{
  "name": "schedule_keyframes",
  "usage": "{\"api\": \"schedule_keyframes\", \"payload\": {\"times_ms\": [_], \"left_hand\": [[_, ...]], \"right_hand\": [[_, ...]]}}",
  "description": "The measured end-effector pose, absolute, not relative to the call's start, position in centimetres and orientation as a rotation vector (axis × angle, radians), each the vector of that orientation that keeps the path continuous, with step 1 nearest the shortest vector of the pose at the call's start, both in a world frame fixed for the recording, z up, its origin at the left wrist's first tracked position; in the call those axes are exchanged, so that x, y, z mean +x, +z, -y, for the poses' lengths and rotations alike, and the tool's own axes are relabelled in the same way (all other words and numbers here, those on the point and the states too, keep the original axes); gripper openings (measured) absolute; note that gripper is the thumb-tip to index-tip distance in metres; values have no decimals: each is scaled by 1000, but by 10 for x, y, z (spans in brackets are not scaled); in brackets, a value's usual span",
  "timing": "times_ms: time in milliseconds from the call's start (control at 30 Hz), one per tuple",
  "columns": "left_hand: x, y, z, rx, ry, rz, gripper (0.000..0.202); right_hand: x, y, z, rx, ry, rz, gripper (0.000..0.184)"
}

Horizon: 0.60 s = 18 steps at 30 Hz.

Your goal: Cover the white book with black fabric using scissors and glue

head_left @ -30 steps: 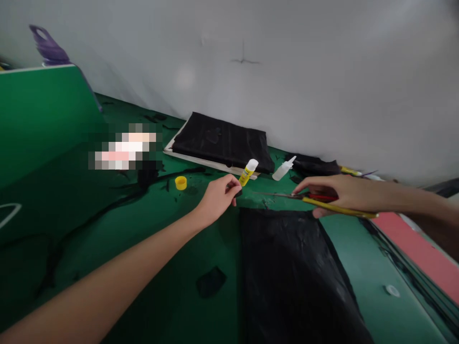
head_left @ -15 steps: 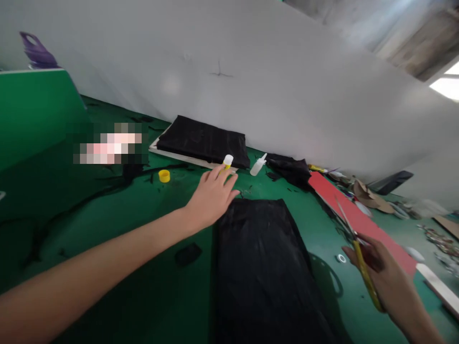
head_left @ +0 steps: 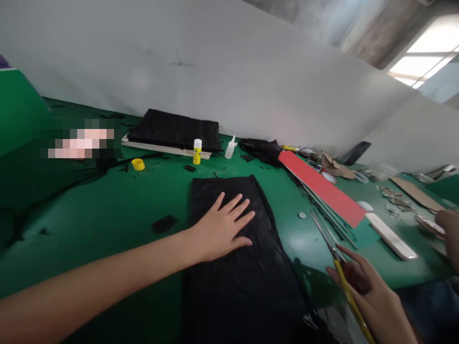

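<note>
yellow cap [head_left: 138, 164]: seen at 10 o'clock from the left hand, alone on the green table [head_left: 107, 210]; small and light.
glue stick [head_left: 197, 151]: upright at 12 o'clock from the left hand, uncapped, it seems.
left hand [head_left: 224, 228]: laid flat with fingers spread on the black sheet [head_left: 247, 272]; nothing is gripped.
black sheet: spread in the middle of the table; it is judged thin, limp and light, easily wrinkled; it is best pinched at an edge or corner, with the palm pressing it flat.
scissors [head_left: 340, 267]: held by the yellow handle; blades are pointed toward 11 o'clock; stiff and sharp.
right hand [head_left: 373, 298]: closed around the scissors, at 4 o'clock from the sheet.
</note>
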State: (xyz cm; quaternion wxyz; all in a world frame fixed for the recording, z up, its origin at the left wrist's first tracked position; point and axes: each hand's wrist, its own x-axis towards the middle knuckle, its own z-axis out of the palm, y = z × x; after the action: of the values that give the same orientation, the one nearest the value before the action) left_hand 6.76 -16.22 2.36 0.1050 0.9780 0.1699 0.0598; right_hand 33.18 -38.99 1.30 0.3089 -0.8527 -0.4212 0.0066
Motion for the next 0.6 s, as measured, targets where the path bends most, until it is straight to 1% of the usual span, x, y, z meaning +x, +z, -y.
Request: {"api": "schedule_keyframes", "payload": {"times_ms": [133,267,400,500,600], "left_hand": [[88,32,216,2866,238,-258,72],[91,18,258,2855,223,-208,73],[89,6,267,2843,158,-243,73],[90,6,265,2854,102,-232,77],[92,8,265,2869,90,-234,75]], "right_hand": [[341,4,400,-2302,113,1129,68],[341,1,405,-2284,120,1146,67],[340,-1,408,-2236,111,1170,64],[341,-4,409,-2205,143,1170,62],[341,-6,409,-2195,187,1161,62]]}}
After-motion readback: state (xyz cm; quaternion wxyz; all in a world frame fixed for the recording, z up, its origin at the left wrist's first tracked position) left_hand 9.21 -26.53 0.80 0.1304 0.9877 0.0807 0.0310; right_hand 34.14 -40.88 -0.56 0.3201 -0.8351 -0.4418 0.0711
